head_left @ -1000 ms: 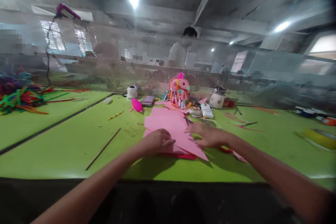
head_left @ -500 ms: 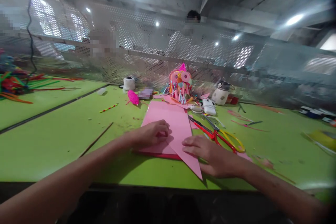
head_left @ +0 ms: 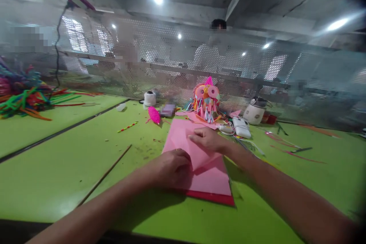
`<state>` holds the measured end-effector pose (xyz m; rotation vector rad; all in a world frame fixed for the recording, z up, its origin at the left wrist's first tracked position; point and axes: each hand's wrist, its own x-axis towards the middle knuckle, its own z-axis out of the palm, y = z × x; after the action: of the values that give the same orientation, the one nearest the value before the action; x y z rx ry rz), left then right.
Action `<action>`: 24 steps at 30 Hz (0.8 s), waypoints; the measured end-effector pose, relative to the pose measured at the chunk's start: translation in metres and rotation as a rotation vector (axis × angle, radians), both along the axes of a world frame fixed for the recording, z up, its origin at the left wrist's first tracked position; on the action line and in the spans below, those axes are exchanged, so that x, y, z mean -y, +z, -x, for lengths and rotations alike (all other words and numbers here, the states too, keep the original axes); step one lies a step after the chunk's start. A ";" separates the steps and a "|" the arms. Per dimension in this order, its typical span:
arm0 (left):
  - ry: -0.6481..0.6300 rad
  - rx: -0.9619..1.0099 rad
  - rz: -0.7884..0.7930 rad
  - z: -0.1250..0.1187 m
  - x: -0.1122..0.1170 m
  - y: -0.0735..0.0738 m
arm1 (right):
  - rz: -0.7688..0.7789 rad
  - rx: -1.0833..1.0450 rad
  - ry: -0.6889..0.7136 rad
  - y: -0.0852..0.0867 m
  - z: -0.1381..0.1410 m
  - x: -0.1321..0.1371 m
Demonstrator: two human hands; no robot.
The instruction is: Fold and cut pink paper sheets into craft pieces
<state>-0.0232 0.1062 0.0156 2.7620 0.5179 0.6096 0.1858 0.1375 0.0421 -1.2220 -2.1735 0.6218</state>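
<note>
A pink sheet of paper (head_left: 213,179) lies on the green table, stacked over a red sheet (head_left: 210,197) whose front edge shows. Part of the top pink paper is lifted and bent over toward the left. My right hand (head_left: 207,140) pinches the raised edge of that paper with thumb and fingers, near the far half of the stack. Closed at the near left side, my left hand (head_left: 173,166) grips the paper with curled fingers, its fingertips partly hidden. My right forearm covers most of the scissors seen earlier.
An owl figure (head_left: 206,99) with paper fringes stands behind the stack. Around it are a pink yarn bundle (head_left: 154,115), a white spool (head_left: 150,99), a white device (head_left: 241,127) and a white container (head_left: 254,112). A thin stick (head_left: 105,174) lies left; coloured strips (head_left: 25,99) heap far left.
My right hand has moved from the near right corner up and left, carrying the paper's edge across. The left hand stays by the near left side. The view has shifted left and tilted slightly up.
</note>
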 end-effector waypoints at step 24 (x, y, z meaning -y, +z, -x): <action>0.193 -0.294 -0.214 -0.001 0.024 0.016 | -0.111 0.785 -0.060 -0.024 0.041 -0.025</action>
<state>-0.0224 0.0827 0.0316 3.0483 0.8352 0.3127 0.1449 0.1627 0.0186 -1.6461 -2.7192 -0.0397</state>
